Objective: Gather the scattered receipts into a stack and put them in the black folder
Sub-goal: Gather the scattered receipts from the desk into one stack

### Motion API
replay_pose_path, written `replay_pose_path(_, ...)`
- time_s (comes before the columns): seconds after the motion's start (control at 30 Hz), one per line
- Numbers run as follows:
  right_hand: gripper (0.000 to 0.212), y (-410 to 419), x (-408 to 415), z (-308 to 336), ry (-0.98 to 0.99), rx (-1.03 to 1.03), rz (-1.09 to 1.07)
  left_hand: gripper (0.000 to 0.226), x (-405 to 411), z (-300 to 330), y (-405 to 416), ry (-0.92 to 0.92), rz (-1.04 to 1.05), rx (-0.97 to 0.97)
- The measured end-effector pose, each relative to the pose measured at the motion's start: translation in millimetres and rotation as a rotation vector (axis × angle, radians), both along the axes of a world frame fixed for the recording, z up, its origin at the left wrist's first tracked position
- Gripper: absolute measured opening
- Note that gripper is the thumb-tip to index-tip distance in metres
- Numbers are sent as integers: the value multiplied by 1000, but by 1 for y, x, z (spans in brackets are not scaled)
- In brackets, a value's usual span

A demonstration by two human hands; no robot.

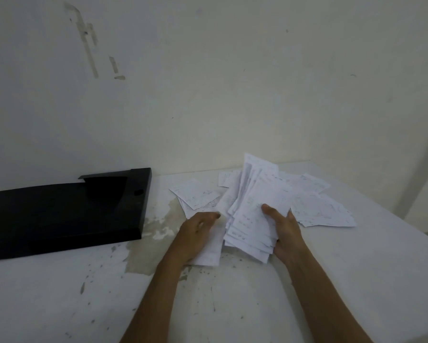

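My right hand point(286, 231) grips a thick, fanned bundle of white receipts point(255, 214), thumb on top, raised at a tilt over the table. My left hand point(198, 233) holds a single receipt point(211, 246) by its upper end, right beside the bundle. More loose receipts point(317, 206) lie spread on the table behind and to the right of my hands, and a few receipts point(195, 194) lie to the left of the bundle. The black folder point(66, 214) lies flat on the table at the left, well apart from my left hand.
The white table point(232, 305) is stained and chipped in front of the folder. A pale wall point(208, 95) stands close behind the table. The table's right edge point(406, 224) runs diagonally at the right.
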State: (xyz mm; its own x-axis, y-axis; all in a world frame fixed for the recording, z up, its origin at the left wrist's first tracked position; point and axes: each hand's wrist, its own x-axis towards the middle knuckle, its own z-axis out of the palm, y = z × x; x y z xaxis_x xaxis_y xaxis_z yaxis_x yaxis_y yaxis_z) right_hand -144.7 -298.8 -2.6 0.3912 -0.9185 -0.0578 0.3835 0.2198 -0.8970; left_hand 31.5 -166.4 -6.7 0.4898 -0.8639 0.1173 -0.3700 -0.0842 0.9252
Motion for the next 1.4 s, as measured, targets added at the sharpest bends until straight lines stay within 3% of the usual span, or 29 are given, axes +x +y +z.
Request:
replay_pose_path(0.1,36,-10,-16,5,-17,20,-49,36,8,-20,-3,-283,-16,47)
replay_pose_path(0.17,37,-16,-22,4,3,16,-49,31,6,-19,-7,-314,13,21)
replay_pose_path(0.33,39,-8,-15,-1,81,-34,40,45,-1,15,-3,61,44,-120)
replay_pose_path(0.43,40,6,2,0,129,-110,142,62,-10,25,-5,267,-20,-18)
replay_pose_path(0.53,41,22,22,5,185,-205,210,91,-10,17,-6,372,-65,35)
replay_pose_path(0.57,38,27,27,8,188,-220,231,91,-8,15,-5,405,-67,15)
replay_pose_path(0.7,39,38,43,16,190,-258,242,43,-3,23,9,497,-50,-113)
replay_pose_path(0.97,43,60,58,12,245,-375,278,33,4,24,26,639,-11,-46)
replay_pose_path(1.07,41,54,47,12,326,-427,246,37,1,22,18,600,4,-29)
replay_pose_path(1.2,35,26,17,9,516,-500,88,42,-4,13,-1,345,131,-83)
replay_pose_path(1.3,47,-13,-9,-4,877,-598,-147,41,5,3,-2,266,224,-147)
replay_pose_path(1.4,63,-46,-19,-11,1230,-607,-220,41,11,-5,-1,188,247,-169)
